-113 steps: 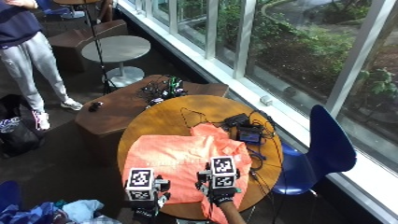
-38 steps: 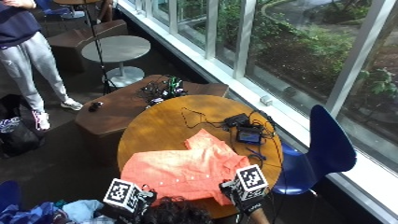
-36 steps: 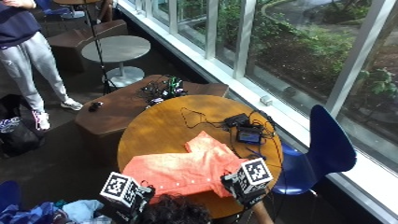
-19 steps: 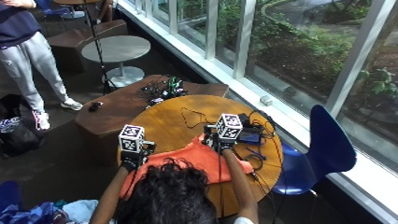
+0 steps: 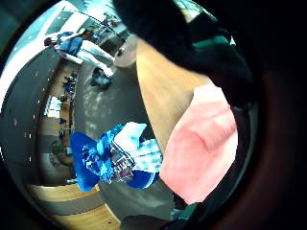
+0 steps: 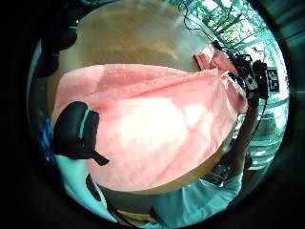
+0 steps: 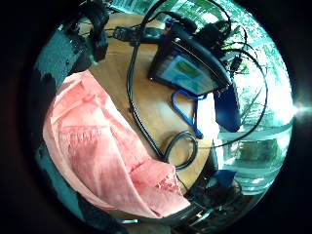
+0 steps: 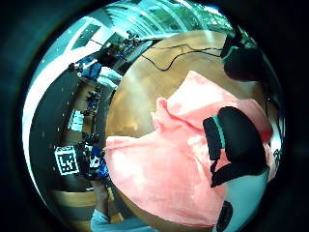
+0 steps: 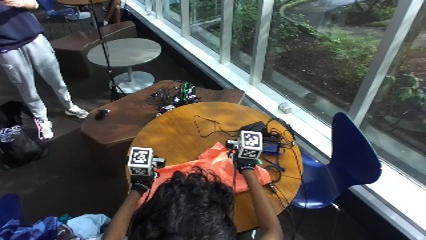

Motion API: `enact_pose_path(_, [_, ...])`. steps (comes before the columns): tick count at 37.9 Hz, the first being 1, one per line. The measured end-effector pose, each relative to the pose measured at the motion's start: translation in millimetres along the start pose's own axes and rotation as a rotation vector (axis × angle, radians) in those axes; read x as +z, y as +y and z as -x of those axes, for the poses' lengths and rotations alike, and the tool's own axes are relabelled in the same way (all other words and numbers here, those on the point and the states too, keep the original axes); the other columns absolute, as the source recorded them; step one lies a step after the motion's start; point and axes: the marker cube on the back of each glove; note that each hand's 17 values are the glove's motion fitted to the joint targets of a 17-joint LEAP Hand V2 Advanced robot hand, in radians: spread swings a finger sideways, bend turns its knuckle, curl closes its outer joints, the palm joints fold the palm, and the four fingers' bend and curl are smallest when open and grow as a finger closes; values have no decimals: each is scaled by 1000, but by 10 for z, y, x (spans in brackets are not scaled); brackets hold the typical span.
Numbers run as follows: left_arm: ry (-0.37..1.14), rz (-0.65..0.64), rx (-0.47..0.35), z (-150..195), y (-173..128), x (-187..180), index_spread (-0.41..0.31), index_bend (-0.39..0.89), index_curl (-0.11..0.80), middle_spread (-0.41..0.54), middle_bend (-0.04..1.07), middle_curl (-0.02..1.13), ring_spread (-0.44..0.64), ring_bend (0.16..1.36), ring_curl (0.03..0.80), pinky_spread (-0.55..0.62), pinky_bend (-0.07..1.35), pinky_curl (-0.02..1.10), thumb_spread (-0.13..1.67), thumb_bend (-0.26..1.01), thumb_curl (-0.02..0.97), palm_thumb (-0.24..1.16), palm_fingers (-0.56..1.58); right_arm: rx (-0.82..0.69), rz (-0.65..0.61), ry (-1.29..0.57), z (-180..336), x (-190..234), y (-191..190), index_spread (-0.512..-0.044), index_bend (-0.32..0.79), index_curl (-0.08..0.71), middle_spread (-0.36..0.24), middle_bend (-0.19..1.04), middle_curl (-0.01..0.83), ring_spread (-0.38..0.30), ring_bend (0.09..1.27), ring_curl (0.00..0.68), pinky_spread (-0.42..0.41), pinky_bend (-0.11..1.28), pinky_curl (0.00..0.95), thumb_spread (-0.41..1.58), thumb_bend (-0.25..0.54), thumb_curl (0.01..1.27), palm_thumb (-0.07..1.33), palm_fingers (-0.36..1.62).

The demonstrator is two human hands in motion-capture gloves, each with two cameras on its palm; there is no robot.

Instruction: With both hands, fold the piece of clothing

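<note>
Round and wooden, the table (image 9: 180, 132) stands by a tall window, with a blue chair (image 9: 349, 150) at its right and a tangle of cables (image 9: 213, 125) and a small screen device (image 7: 192, 66) toward the window side. An orange-pink shirt (image 9: 216, 165) lies on the near half of the table, much of it hidden in the outside view by the person's head.

The left hand (image 9: 141, 172) is at the shirt's left edge, the right hand (image 9: 246, 159) at its far right edge beside the cables. In the palm views a gloved thumb (image 6: 76, 131) lies over the cloth and another (image 8: 236, 142) does the same on the other side, so each hand seems to pinch an edge, though the fingers beneath are hidden.

By its look the shirt is light, thin and limp: it wrinkles and sags and will drape from wherever it is held. Holding it at two edge points set well apart, as now, should keep the fold line straight; a hold too near the middle would let the sides droop.

Compared with a second ago, both hands have gone from the table's near rim to its far part, carrying the near edge over the rest, and the shirt shows narrower.
</note>
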Motion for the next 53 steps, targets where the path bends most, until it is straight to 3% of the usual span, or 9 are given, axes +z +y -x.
enact_pose_path(7, [4,-163,22,-6,374,178,-163,114,300,-250,379,466,-298,745,411,124,225,396,1210,-28,343,680,661,390,-163,-85,-751,-131,715,-323,278,443,-258,308,423,-172,449,413,-51,495,406,1201,-22,349,837,705])
enact_pose_path(16, [-11,59,18,-71,480,700,-169,181,324,-200,267,440,-183,581,368,184,249,406,1261,-42,307,536,594,627,79,91,-1134,35,1079,-301,-63,276,-115,202,399,-138,673,439,-120,664,434,1227,-77,301,520,919])
enact_pose_path(22, [69,236,0,-77,543,787,-130,130,328,-105,134,416,-42,505,353,237,333,437,1360,-68,245,338,379,650,84,55,-1156,229,983,-293,-119,151,-123,309,439,-168,800,474,-179,828,483,1241,-51,276,385,1083])
enact_pose_path(25, [102,260,-2,-93,524,809,-112,124,322,-63,135,402,16,503,352,259,377,445,1396,-58,213,237,326,640,29,57,-1135,254,917,-282,-43,138,-122,304,446,-197,826,492,-204,881,504,1244,7,299,471,1100])
enact_pose_path(27, [114,263,6,-154,482,822,-95,100,309,-33,147,389,68,488,338,273,414,449,1414,-45,201,198,281,632,-18,107,-1155,259,856,-275,174,195,-159,246,433,-213,785,484,-246,835,491,1213,110,356,687,1192])
enact_pose_path(34, [111,277,64,-519,288,871,-79,127,298,13,178,378,162,493,322,307,463,450,1461,-19,177,119,248,649,-228,18,-1301,-20,717,-290,169,255,-247,209,433,-268,748,465,-352,719,446,1038,143,426,894,1238])
enact_pose_path(42, [207,287,95,-589,265,720,-74,159,313,47,163,363,219,500,318,334,488,447,1498,-8,164,67,230,524,-450,-311,-914,-646,645,-301,151,290,-293,183,429,-281,738,453,-384,653,402,883,99,470,977,1233])
enact_pose_path(46, [346,159,57,-367,362,451,-73,148,314,45,178,361,212,525,320,307,503,443,1502,2,169,78,286,302,-532,-483,-256,-887,517,-304,153,303,-285,200,440,-283,718,448,-386,623,388,798,59,493,989,1246])
enact_pose_path(53, [417,40,-27,124,595,174,-84,133,312,14,197,367,164,537,318,242,524,436,1507,39,198,169,386,-16,-500,-561,1014,-886,389,-304,146,319,-283,200,449,-279,704,444,-381,602,381,714,8,524,1018,1259])
